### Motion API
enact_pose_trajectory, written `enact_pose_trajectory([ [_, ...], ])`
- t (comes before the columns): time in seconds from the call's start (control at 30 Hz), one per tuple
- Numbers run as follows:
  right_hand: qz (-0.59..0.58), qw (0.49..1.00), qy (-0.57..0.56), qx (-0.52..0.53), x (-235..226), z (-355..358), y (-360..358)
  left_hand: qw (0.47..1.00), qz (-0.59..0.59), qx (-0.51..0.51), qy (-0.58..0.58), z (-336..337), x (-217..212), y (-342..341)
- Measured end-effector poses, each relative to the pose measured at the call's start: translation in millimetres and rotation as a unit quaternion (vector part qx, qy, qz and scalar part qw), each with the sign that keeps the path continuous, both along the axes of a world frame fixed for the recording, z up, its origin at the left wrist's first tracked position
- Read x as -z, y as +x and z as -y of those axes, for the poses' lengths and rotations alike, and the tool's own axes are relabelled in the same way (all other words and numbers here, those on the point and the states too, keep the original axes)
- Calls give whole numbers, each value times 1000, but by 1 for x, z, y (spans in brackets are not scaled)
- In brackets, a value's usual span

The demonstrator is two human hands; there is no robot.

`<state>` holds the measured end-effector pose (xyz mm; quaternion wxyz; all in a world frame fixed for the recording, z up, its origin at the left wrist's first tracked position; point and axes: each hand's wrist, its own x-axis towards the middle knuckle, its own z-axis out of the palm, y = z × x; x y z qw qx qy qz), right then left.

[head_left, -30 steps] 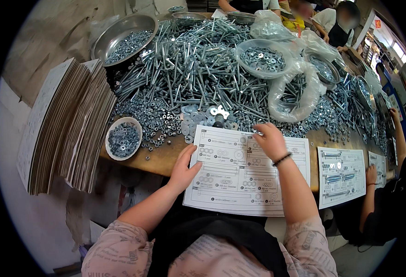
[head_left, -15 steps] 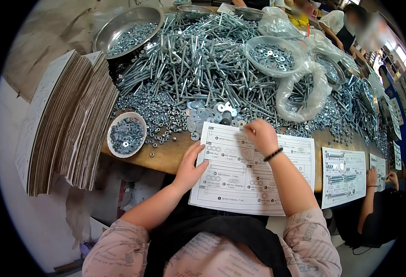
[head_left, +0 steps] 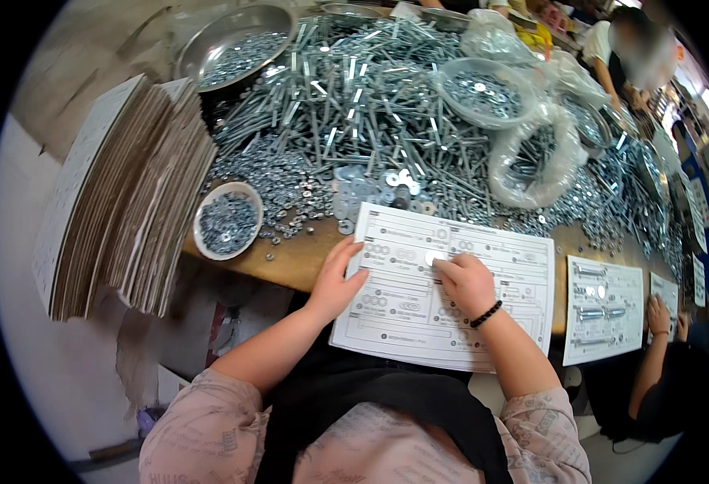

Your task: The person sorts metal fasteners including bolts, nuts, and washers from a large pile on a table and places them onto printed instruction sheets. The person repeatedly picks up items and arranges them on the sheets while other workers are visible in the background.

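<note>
A printed white sheet (head_left: 403, 310) with line drawings of fasteners lies before me at the table's front edge. My left hand (head_left: 338, 278) rests at its left edge, fingers apart and the thumb out over the paper. Over the middle of the sheet, my right hand (head_left: 469, 286) is closed with its fingertips at a pale round flat washer (head_left: 433, 258). The washer lies at or just above the paper; I cannot tell whether it is fully down. Beyond the sheet's top edge are large flat washers (head_left: 354, 189) and a short dark stack of washers (head_left: 401, 196).
A big heap of bolts (head_left: 354, 97) covers the table. Loose nuts (head_left: 282, 181), a white bowl (head_left: 253, 234), a steel bowl (head_left: 193, 60), a clear tub (head_left: 443, 89) and a plastic bag ring (head_left: 504, 173) surround it. Cardboard sheets (head_left: 120, 210) stand left. Another person's hand (head_left: 658, 315) is right.
My right hand has come back from the sheet's top edge to its middle, with a washer now at its fingertips. My left hand stays at the left edge. The view has shifted slightly.
</note>
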<state>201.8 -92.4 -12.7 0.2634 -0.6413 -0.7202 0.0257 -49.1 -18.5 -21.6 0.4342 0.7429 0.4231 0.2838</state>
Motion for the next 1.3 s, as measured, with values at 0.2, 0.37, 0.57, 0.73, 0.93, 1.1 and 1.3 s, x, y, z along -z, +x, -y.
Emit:
enact_pose_trajectory([
  [0.2,-85,995,-44,22,-16,-1,-3,995,92,-45,8,-3,6,-16],
  [0.37,-145,988,-45,-11,-27,-17,-16,966,-125,-122,191,-21,-8,-71],
  [0.57,-109,985,-14,-133,-34,-62,-76,879,-380,-158,239,-20,0,-89],
  [0.73,-41,984,-49,-166,-24,-111,-130,921,-336,-95,174,-25,10,-72],
  [0.93,53,984,-112,-131,-7,-143,-159,977,-146,-113,108,-31,2,-90],
  [1.1,102,970,-137,-171,-3,-145,-167,957,-179,-153,170,-32,1,-100],
  [1.3,101,952,-96,-272,-7,-142,-161,956,-177,-169,158,-47,6,-84],
])
